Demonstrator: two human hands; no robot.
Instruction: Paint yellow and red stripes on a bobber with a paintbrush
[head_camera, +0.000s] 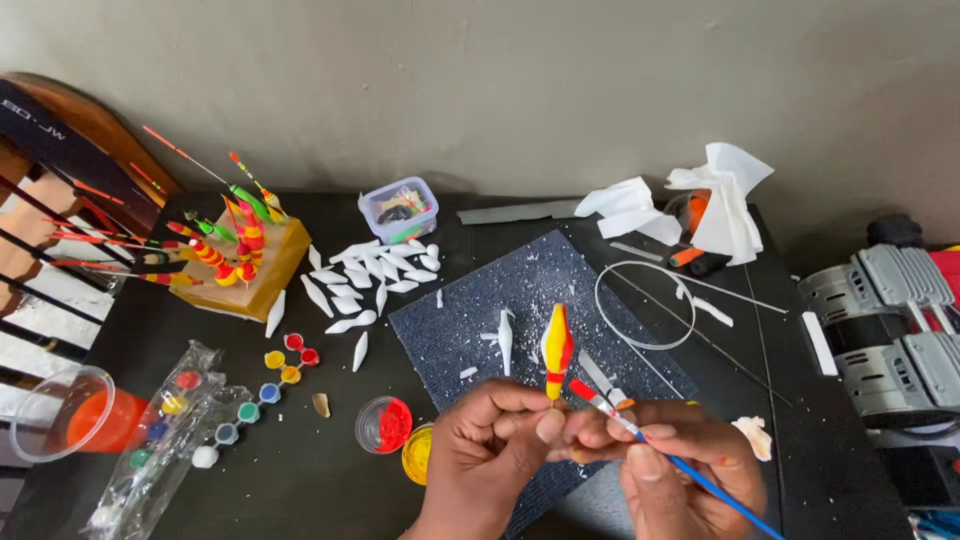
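From the head camera: near the surface's front edge, the left hand pinches the lower stem of a small yellow-and-red float, upright. The right hand grips a blue-handled brush, tip at the float's base. The float looks light, fragile, probably wet-painted — best held by the stem.

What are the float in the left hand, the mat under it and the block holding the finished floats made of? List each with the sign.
Float: probably foam or balsa, judging by the white shavings; glossy yellow and red paint.
Mat: dark grey textile, apparently carpet; ribbed, matte weave.
Block: likely yellowish foam; float stems are stuck into it.
Left hand pinches the float's stem.
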